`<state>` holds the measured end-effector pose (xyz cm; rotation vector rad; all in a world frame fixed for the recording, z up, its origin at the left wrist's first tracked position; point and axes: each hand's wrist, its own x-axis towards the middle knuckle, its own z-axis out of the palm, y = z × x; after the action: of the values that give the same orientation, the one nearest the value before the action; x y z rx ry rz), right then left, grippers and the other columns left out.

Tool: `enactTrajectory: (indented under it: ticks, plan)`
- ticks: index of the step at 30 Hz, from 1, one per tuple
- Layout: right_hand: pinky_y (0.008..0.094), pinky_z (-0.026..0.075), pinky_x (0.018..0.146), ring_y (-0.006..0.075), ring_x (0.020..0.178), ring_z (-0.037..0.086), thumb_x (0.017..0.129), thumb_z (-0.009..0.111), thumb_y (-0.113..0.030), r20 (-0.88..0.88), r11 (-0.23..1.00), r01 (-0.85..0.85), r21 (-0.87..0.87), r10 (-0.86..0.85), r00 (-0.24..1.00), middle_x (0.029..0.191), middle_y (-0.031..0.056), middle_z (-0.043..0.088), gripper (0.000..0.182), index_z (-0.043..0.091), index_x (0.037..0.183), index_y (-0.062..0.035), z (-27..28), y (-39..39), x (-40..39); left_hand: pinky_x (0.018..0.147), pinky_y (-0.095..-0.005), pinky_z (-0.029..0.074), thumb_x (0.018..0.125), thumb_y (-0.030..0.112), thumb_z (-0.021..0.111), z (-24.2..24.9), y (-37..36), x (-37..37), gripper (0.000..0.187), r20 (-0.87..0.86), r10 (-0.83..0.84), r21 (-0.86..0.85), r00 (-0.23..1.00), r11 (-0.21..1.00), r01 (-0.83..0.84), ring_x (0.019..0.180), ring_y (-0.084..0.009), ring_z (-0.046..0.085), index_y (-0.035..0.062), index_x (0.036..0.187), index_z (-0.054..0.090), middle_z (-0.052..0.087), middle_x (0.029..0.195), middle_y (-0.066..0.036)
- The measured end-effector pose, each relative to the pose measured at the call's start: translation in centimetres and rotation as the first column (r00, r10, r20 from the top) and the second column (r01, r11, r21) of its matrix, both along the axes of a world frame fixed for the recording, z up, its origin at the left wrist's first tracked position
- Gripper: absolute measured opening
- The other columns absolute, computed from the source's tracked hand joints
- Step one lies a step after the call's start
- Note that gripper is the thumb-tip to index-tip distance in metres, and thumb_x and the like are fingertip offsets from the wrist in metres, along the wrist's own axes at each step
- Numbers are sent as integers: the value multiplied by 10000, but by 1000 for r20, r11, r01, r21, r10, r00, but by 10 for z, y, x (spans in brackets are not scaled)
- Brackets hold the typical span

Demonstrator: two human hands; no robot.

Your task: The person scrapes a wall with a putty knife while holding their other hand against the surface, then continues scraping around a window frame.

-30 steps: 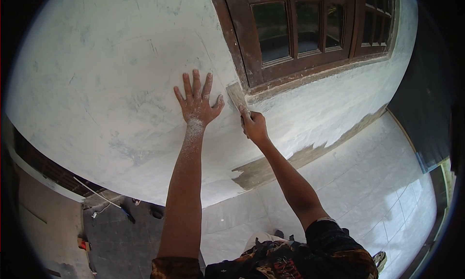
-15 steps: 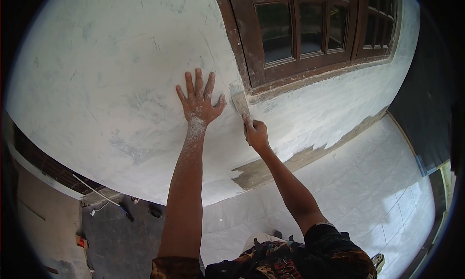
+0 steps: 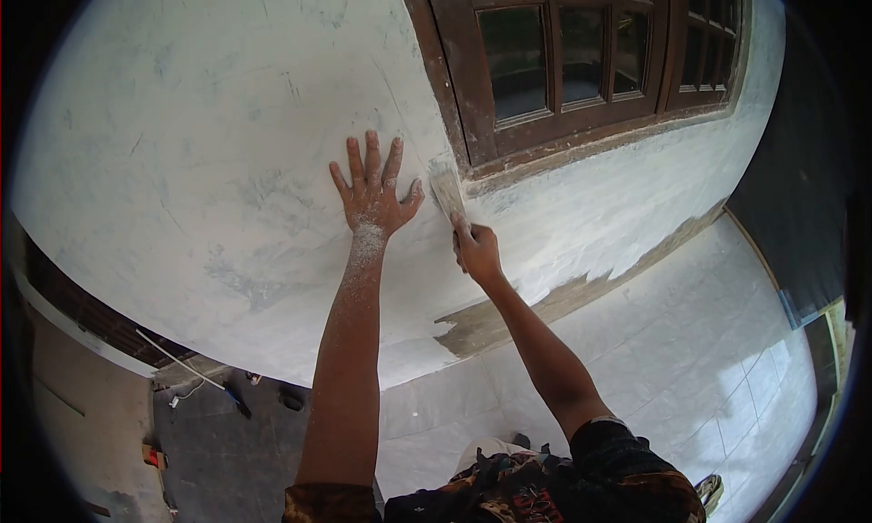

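My left hand (image 3: 374, 196) lies flat on the whitish wall (image 3: 263, 142), fingers spread, with white dust on the thumb and wrist. To its right, my right hand (image 3: 476, 251) is closed around the handle of a putty knife (image 3: 448, 194). The wide blade, coated with whitish residue, rests at the wall surface just beside the lower left corner of the brown window frame (image 3: 472, 164). My fingers hide most of the handle.
A wooden window (image 3: 563, 51) with glass panes fills the upper right. Bare grey patches (image 3: 490, 328) run along the wall's foot above the pale tiled floor (image 3: 581, 369). At lower left, a long-handled tool (image 3: 186, 364) leans over dark flooring.
The putty knife and my right hand have shifted slightly left, towards my left hand. My left hand stays in place on the wall.
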<state>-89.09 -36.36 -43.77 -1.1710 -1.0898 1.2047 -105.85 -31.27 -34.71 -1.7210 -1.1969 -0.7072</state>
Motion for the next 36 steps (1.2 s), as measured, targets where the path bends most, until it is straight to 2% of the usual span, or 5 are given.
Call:
enactTrajectory:
  ticks: [2,9,15,20,36]
  plan:
    - [285,360,387,96,409,456,935,544,-481,-70,994,-9,109,16,997,458,-1,447,586,511,550,-42,16,8,-2,1105,-661,19,777,504,622,2,-2,1,801,-5,22,-8,1000,1000,-22,1455,-362,30,238,1470,321,110,1578,-124]
    - [248,312,320,82,345,395,942,539,-478,12,997,51,64,-51,999,455,-16,410,554,465,565,-79,-10,1,0,1099,-667,25,782,508,616,0,-1,0,797,9,25,-43,1000,999,-24,1455,-361,20,246,1473,318,100,1579,-122]
    - [313,389,436,115,425,475,937,544,-473,14,988,42,150,-45,999,465,29,474,589,555,593,5,9,13,-3,1099,-669,24,786,509,611,2,-1,0,798,-5,27,-29,1000,999,-27,1455,-362,1,241,1476,313,88,1581,-122]
    - [301,359,392,107,397,446,936,542,-485,6,999,26,-26,-25,1000,454,7,443,591,517,561,-28,1,-6,1,1097,-670,26,784,509,610,0,-1,0,801,-7,21,-29,1000,999,-22,1455,-364,1,235,1476,315,94,1579,-130]
    - [298,365,391,115,394,454,932,543,-490,-31,997,16,80,-13,999,453,15,457,593,529,563,-27,21,4,-4,1104,-661,30,786,516,607,0,-2,-1,796,-20,34,-19,999,999,-35,1455,-362,10,237,1474,318,100,1578,-125]
